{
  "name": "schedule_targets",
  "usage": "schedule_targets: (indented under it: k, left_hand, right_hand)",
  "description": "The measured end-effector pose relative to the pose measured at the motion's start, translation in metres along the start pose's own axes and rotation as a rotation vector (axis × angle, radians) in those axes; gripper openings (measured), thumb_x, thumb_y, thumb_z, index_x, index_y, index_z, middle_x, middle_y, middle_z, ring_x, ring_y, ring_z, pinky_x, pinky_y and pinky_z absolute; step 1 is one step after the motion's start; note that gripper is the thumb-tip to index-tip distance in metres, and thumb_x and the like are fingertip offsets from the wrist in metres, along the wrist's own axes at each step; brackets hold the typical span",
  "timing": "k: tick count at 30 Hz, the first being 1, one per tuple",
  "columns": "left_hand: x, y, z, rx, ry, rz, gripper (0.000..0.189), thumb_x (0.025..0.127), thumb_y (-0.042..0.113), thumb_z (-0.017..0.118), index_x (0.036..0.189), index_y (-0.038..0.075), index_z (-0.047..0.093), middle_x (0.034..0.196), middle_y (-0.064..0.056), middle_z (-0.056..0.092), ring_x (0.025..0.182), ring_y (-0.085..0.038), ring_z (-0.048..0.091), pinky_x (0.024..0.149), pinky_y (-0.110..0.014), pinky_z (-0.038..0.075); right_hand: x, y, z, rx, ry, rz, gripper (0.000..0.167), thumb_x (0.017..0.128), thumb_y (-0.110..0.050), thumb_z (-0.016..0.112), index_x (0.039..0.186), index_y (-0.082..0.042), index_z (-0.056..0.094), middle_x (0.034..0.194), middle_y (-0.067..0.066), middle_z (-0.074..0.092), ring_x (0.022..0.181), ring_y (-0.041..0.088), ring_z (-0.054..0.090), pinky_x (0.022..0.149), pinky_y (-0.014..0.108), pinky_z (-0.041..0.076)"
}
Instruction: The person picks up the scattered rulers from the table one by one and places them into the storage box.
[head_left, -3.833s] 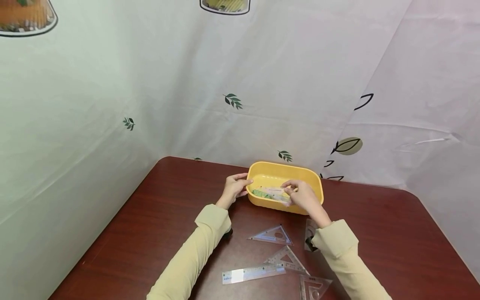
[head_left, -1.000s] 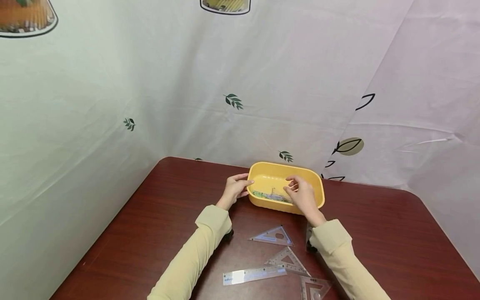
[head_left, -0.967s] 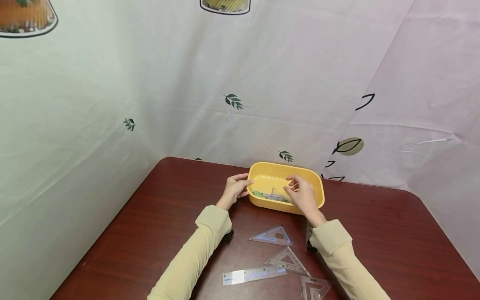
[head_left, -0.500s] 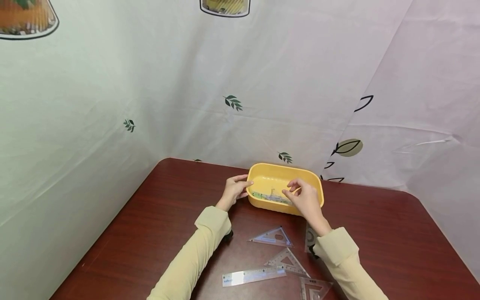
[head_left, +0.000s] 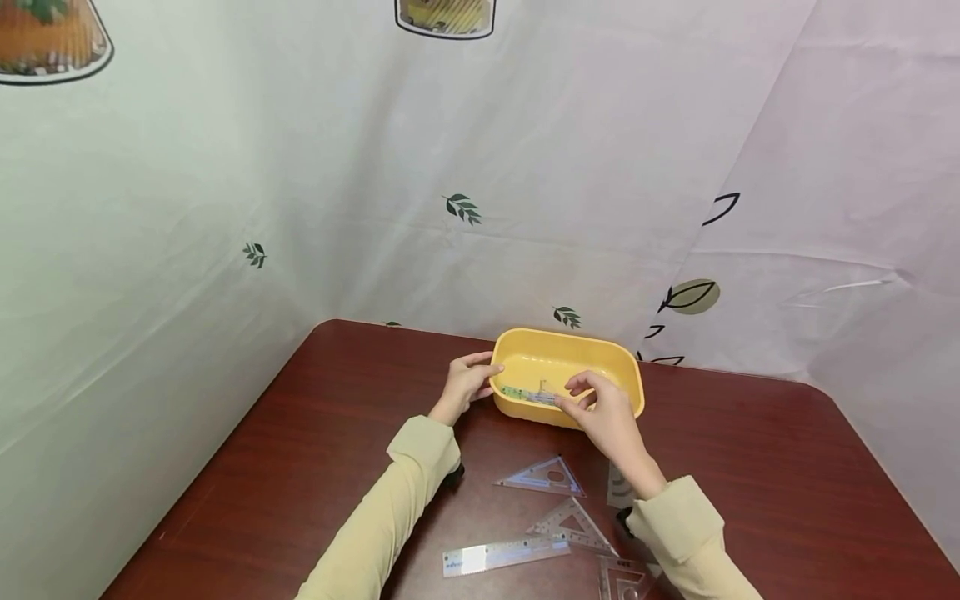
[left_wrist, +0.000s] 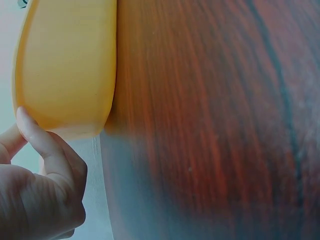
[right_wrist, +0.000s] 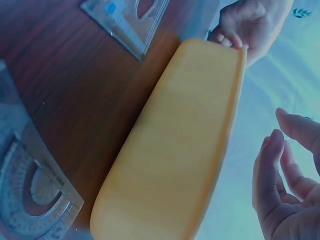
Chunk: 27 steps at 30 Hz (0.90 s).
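A yellow plastic basin (head_left: 551, 367) stands at the back of the table. My left hand (head_left: 463, 385) pinches its left rim, thumb over the edge and fingers outside. Over the basin's front right part hovers my right hand (head_left: 603, 417). Its fingers are loosely bent, and in the right wrist view a gap shows between the thumb and fingertips (right_wrist: 275, 142), with nothing held. Inside the basin lie a green ruler-like strip (head_left: 514, 392) and clear pieces (head_left: 542, 398), partly hidden by the right hand and front wall.
In front of the basin lie a clear set square (head_left: 525, 479), a second set square (head_left: 553, 523) touching a clear ruler (head_left: 506, 556), and a third (head_left: 609, 577) at the frame's bottom. A clear piece with a protractor scale (right_wrist: 45, 192) lies near the right wrist.
Earlier my right hand held a clear pinkish piece in the basin; a second ago its fingers were free of it. Since then the hand has shifted slightly left and lower. My left hand stays put.
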<state>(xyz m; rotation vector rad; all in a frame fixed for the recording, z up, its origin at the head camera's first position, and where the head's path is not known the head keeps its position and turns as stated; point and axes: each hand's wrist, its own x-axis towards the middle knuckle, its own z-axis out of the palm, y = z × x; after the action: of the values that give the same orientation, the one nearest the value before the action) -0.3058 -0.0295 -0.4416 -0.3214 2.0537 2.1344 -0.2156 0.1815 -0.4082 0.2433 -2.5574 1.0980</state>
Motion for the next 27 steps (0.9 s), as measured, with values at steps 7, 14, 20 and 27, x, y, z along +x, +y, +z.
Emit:
schedule_targets:
  k: [7,14,20,27]
  left_hand:
    - [0.0,0.0,0.0,0.002,-0.001,-0.001,0.04,0.085,0.013,0.072,0.125,0.011,0.065,0.104,-0.011,0.069,0.06,-0.005,0.063,0.048,-0.014,0.053]
    - [0.0,-0.001,0.0,-0.008,0.003,-0.003,0.04,0.085,0.012,0.073,0.124,0.01,0.065,0.1,-0.008,0.068,0.06,-0.005,0.061,0.048,-0.014,0.053]
    - [0.0,-0.001,0.0,-0.007,0.006,-0.006,0.04,0.085,0.013,0.073,0.124,0.01,0.065,0.094,-0.005,0.067,0.059,-0.005,0.061,0.048,-0.014,0.053]
    - [0.001,-0.001,0.0,-0.007,0.009,-0.011,0.04,0.085,0.013,0.073,0.124,0.01,0.065,0.086,-0.001,0.065,0.058,-0.004,0.059,0.048,-0.014,0.053]
  right_hand:
    - [-0.015,-0.004,-0.004,-0.013,-0.045,-0.008,0.024,0.074,-0.012,0.083,0.088,-0.005,0.066,0.086,0.006,0.067,0.062,0.008,0.057,0.054,0.016,0.047]
    - [-0.029,-0.004,-0.006,-0.027,-0.158,0.027,0.023,0.076,-0.016,0.082,0.092,-0.006,0.068,0.089,0.007,0.068,0.064,0.008,0.056,0.055,0.017,0.048]
    - [-0.037,0.002,-0.007,-0.029,-0.321,0.062,0.027,0.077,-0.017,0.081,0.098,-0.004,0.07,0.089,0.007,0.069,0.066,0.007,0.057,0.056,0.017,0.048]
    - [-0.042,0.007,-0.004,-0.025,-0.402,0.081,0.03,0.073,-0.018,0.084,0.096,-0.006,0.069,0.086,0.004,0.067,0.066,0.007,0.056,0.056,0.018,0.047]
